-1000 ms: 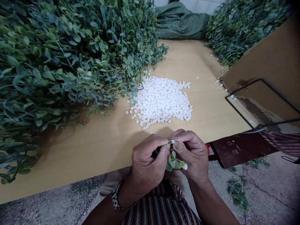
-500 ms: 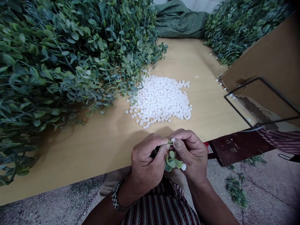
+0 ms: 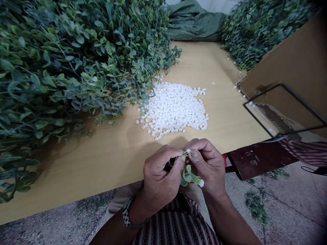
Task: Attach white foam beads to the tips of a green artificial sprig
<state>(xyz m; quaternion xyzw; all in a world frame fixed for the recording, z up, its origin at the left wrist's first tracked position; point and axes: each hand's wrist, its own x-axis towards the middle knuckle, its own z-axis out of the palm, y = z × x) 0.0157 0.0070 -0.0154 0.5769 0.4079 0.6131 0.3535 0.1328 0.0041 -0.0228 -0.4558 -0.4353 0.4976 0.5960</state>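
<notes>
Above the near table edge, my left hand (image 3: 163,173) pinches the thin green stem of an artificial leafy sprig (image 3: 187,177) between thumb and forefinger. My right hand (image 3: 208,166) is closed beside it, thumb and forefinger gripping a small white bead-like piece (image 3: 188,151) at a stem tip. The sprig's leaves hang below the fingertips, and another white piece (image 3: 201,183) sits on its lower end. My palms hide part of the stem. Just beyond the hands lies a heap of small white pieces (image 3: 177,109) on the table.
Artificial greenery (image 3: 76,61) is piled high on the left of the tan table (image 3: 109,160), with more foliage (image 3: 258,30) at the back right. A green cloth bundle (image 3: 196,22) lies at the far end. Right, a cardboard sheet (image 3: 291,68) leans by a black wire frame (image 3: 283,85). Leaf scraps (image 3: 257,207) litter the floor.
The hands keep the same grip, fingertips still together at the stem tip. The lower leaves and their white piece have shifted very slightly. The whole view has moved a little.
</notes>
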